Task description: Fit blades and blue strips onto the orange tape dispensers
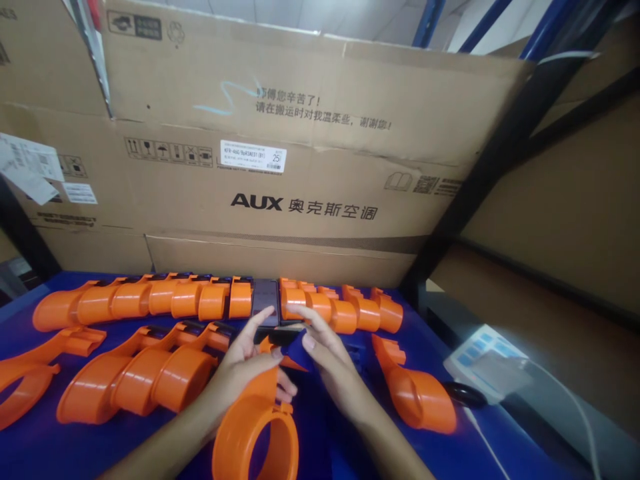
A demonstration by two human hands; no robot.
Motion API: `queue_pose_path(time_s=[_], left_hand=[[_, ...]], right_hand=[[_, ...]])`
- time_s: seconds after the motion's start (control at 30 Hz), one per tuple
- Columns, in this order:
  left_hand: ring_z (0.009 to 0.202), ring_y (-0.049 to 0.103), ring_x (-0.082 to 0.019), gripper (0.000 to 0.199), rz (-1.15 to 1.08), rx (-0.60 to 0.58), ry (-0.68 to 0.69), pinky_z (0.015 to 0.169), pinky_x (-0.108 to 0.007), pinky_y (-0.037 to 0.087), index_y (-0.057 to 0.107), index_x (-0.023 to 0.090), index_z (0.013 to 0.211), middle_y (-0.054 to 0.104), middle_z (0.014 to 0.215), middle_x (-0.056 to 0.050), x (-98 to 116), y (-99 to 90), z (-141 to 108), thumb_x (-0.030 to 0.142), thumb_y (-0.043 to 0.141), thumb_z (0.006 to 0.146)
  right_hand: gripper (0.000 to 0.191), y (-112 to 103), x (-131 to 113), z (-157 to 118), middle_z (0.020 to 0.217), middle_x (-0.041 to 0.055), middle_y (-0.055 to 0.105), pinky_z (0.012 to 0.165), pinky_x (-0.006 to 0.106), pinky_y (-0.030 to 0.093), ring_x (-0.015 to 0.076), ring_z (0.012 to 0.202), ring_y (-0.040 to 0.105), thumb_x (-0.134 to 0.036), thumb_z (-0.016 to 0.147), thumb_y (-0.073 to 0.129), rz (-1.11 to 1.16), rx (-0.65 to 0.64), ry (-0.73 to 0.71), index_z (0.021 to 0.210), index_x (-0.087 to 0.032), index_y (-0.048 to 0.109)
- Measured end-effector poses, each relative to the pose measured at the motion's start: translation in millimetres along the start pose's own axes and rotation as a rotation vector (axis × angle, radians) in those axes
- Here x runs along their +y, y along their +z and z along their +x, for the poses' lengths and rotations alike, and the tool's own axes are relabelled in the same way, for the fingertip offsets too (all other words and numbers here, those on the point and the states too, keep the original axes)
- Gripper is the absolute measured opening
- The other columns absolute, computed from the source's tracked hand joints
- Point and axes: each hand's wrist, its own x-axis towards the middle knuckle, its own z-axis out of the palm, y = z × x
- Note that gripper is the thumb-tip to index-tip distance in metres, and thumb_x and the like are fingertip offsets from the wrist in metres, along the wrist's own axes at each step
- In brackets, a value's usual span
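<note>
Smooth orange plastic ring, low over the blue table, its arm gripped by the left hand!
And the right hand pinches a dark-blue piece, fingers masking its shape; beyond, a flat phone splits the glossy orange row before printed cardboard.

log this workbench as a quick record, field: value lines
left hand: the left hand holds an orange ring part
right hand: the right hand holds a dark blue piece close to that part's upper end
back row: more orange parts, either side of a phone-like slab
nearer parts: four at left, one at right
surface: blue tabletop
right side: white device with light-blue patches
backdrop: cardboard printed AUX
</note>
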Motion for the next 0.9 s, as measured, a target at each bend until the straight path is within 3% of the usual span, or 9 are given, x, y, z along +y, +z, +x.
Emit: queue_pose_path(time_s=[0.07,0.13,0.2,0.27,0.43,0.67,0.8,0.9], left_hand=[[0.076,0.08,-0.03,0.094,-0.027,-0.025,-0.017,0.067,-0.04,0.063,0.03,0.037,0.157,0.077,0.104,-0.011,-0.5,1.8,-1.5,0.03,0.083,0.08],[0.089,0.079,-0.033,0.082,-0.04,-0.074,-0.023,0.078,-0.046,0.063,0.048,0.037,0.148,0.068,0.131,-0.014,-1.8,2.4,-3.2,0.024,0.086,0.076],[0.096,0.078,-0.035,0.073,-0.047,-0.127,-0.029,0.086,-0.05,0.062,0.058,0.034,0.14,0.061,0.142,-0.015,-3.4,1.8,-4.8,0.022,0.088,0.074],[0.098,0.077,-0.035,0.068,-0.042,-0.139,-0.02,0.086,-0.051,0.061,0.06,0.033,0.139,0.06,0.142,-0.015,-4.7,0.2,-5.6,0.026,0.086,0.077],[0.085,0.079,-0.033,0.06,0.046,-0.069,0.018,0.071,-0.047,0.065,0.059,0.028,0.141,0.07,0.126,-0.017,-7.7,-4.0,-2.2,0.04,0.078,0.085],[0.075,0.079,-0.031,0.061,0.074,-0.045,0.033,0.065,-0.046,0.065,0.06,0.023,0.14,0.077,0.108,-0.015,-8.7,-5.1,3.3,0.039,0.078,0.084],[0.078,0.079,-0.03,0.066,0.023,-0.05,0.018,0.07,-0.043,0.064,0.056,0.022,0.143,0.077,0.112,-0.016,-2.9,-5.5,2.9,0.036,0.08,0.083],[0.076,0.078,-0.028,0.067,-0.116,-0.071,-0.021,0.07,-0.04,0.062,0.056,0.018,0.142,0.075,0.118,-0.02,5.3,-5.3,1.1,0.049,0.073,0.086]], right_hand=[[0.048,-2.1,3.3,0.8,0.108,0.007,0.071,0.095,0.042,0.054,0.0262,0.103,0.069,-0.056,0.097,0.053,0.054,-0.031,0.025,0.137,-0.03,0.051],[0.047,-2.3,7.1,1.0,0.105,0.0057,0.07,0.091,0.039,0.055,0.0246,0.099,0.069,-0.055,0.095,0.057,0.073,-0.016,0.032,0.135,-0.031,0.049],[0.047,-0.8,10.7,0.9,0.103,0.0046,0.068,0.089,0.036,0.054,0.0231,0.096,0.068,-0.053,0.094,0.061,0.051,0.022,0.017,0.133,-0.031,0.048],[0.045,1.8,14.2,0.8,0.102,0.0042,0.067,0.088,0.036,0.054,0.0222,0.095,0.067,-0.05,0.094,0.063,0.007,0.044,0.002,0.131,-0.03,0.048],[0.043,6.6,20.6,1.6,0.102,0.0045,0.064,0.084,0.036,0.054,0.0219,0.094,0.065,-0.048,0.095,0.064,-0.029,0.061,-0.027,0.129,-0.029,0.046],[0.029,9.0,19.4,1.7,0.103,0.0031,0.061,0.082,0.032,0.052,0.019,0.093,0.062,-0.044,0.098,0.062,-0.032,0.045,-0.05,0.117,-0.028,0.047],[0.03,7.4,16.5,2.6,0.106,0.005,0.063,0.088,0.036,0.052,0.022,0.1,0.064,-0.046,0.099,0.059,-0.074,0.037,-0.072,0.12,-0.027,0.049],[0.027,-1.5,11.4,4.1,0.106,0.0057,0.066,0.093,0.042,0.05,0.0236,0.102,0.064,-0.045,0.106,0.043,-0.203,0.08,-0.102,0.126,-0.028,0.05]])
